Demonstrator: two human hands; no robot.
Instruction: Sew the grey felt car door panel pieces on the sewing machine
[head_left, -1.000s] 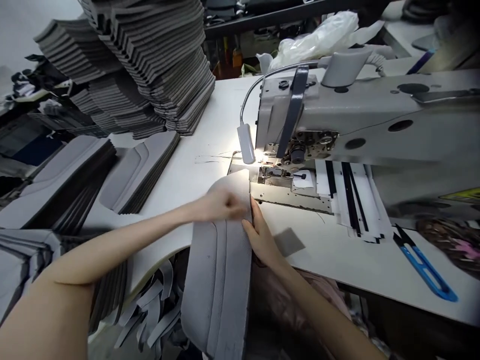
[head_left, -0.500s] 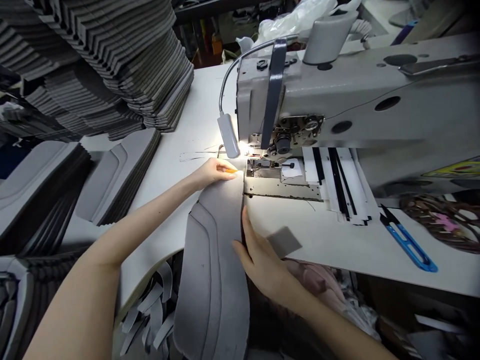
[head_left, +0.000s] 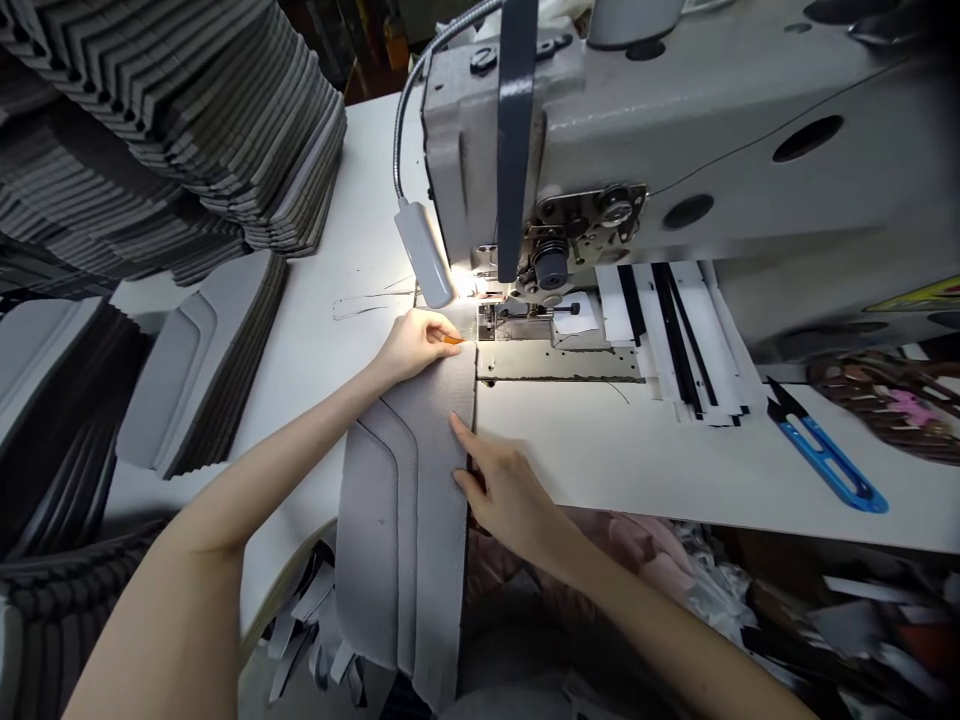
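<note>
Workbench: white sewing table (head_left: 600,460) under a grey industrial sewing machine (head_left: 660,130).
Panel: grey padded panel (head_left: 405,530) lay before the needle plate (head_left: 559,362), drooping past the table edge.
Left hand (head_left: 411,345): fingers bunched on the panel's top end (orange sliver (head_left: 452,340) showing).
Right hand (head_left: 506,490): lay open, pressing the panel's edge.

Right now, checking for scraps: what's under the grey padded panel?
The grey padded panel lies over the white table's edge; grey offcuts show below it. The tabletop beneath is covered.
</note>
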